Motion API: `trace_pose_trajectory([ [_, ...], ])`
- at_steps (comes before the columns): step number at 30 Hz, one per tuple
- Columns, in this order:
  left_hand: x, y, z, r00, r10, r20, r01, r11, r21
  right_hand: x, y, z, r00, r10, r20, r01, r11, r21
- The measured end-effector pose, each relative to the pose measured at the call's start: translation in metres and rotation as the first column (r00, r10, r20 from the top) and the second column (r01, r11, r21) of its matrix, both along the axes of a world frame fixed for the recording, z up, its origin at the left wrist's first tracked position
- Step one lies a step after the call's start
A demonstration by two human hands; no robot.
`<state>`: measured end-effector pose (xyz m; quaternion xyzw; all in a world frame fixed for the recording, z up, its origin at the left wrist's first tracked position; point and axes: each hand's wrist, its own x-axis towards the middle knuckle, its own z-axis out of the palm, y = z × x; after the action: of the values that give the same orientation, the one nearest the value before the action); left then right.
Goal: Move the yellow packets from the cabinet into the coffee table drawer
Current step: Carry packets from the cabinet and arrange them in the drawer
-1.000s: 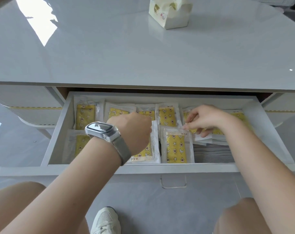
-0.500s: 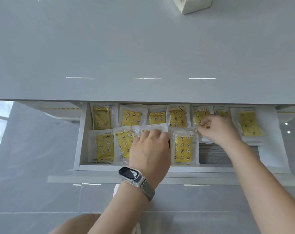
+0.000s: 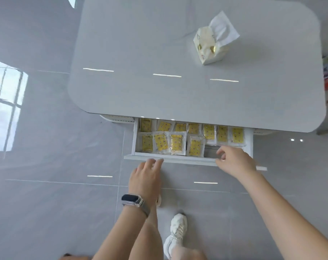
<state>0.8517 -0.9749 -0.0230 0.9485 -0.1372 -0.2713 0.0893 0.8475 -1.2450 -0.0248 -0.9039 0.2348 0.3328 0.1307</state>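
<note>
View from above of a grey coffee table with its drawer pulled open toward the person. The yellow packets lie flat inside the drawer in two rows, seven along the back and four along the front at the left, some overlapping at their clear edges; at the front right a stack of pale flat items shows beneath them. The left hand, which half a second ago rested on the packets in the front row, has come out of the drawer and now hovers just before the drawer front, fingers straight and slightly spread, holding nothing. The right hand, earlier pinching at a packet in the back row, has likewise drawn back to the drawer's front right corner; its fingers are loosely curled and empty. The viewpoint has risen, so the whole tabletop is now seen, with a tissue pack standing at its far right. A watch is on the left wrist; a white shoe stands on the tiled floor.
</note>
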Motion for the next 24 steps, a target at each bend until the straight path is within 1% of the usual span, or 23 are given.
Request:
trace_pose_trajectory([
  [2, 0.018, 0.006, 0.041, 1.0, -0.022, 0.021, 0.022, 1.0, 0.002, 0.0, 0.017, 0.048, 0.999, 0.036, -0.017, -0.036, 0.999, -0.006],
  [5, 0.041, 0.019, 0.093, 0.991, -0.099, 0.087, 0.099, 0.995, -0.002, 0.007, 0.042, 0.106, 0.997, 0.081, -0.013, -0.081, 0.997, 0.011],
  [9, 0.055, 0.041, 0.141, 0.988, -0.113, 0.109, 0.108, 0.993, 0.05, 0.011, 0.075, 0.155, 0.991, 0.12, 0.052, -0.12, 0.993, 0.006],
  [11, 0.05, 0.055, 0.159, 0.992, -0.088, 0.09, 0.081, 0.994, 0.078, 0.01, 0.09, 0.17, 0.978, 0.198, 0.062, -0.197, 0.98, -0.011],
  [13, 0.039, 0.074, 0.173, 0.997, -0.04, 0.066, 0.033, 0.995, 0.095, 0.007, 0.104, 0.184, 0.953, 0.298, 0.058, -0.297, 0.954, -0.033],
  [15, 0.022, 0.097, 0.185, 0.998, 0.051, 0.039, -0.055, 0.993, 0.108, 0.008, 0.115, 0.199, 0.916, 0.396, 0.071, -0.392, 0.918, -0.061],
  [19, -0.027, 0.148, 0.207, 0.972, 0.234, 0.033, -0.236, 0.958, 0.164, 0.009, 0.145, 0.224, 0.849, 0.516, 0.11, -0.513, 0.857, -0.056],
  [22, -0.077, 0.185, 0.219, 0.93, 0.366, 0.034, -0.365, 0.909, 0.2, 0.0, 0.182, 0.232, 0.764, 0.637, 0.109, -0.635, 0.771, -0.051],
  [24, -0.114, 0.205, 0.231, 0.907, 0.419, 0.047, -0.419, 0.885, 0.202, -0.011, 0.212, 0.237, 0.681, 0.727, 0.095, -0.727, 0.686, -0.041],
])
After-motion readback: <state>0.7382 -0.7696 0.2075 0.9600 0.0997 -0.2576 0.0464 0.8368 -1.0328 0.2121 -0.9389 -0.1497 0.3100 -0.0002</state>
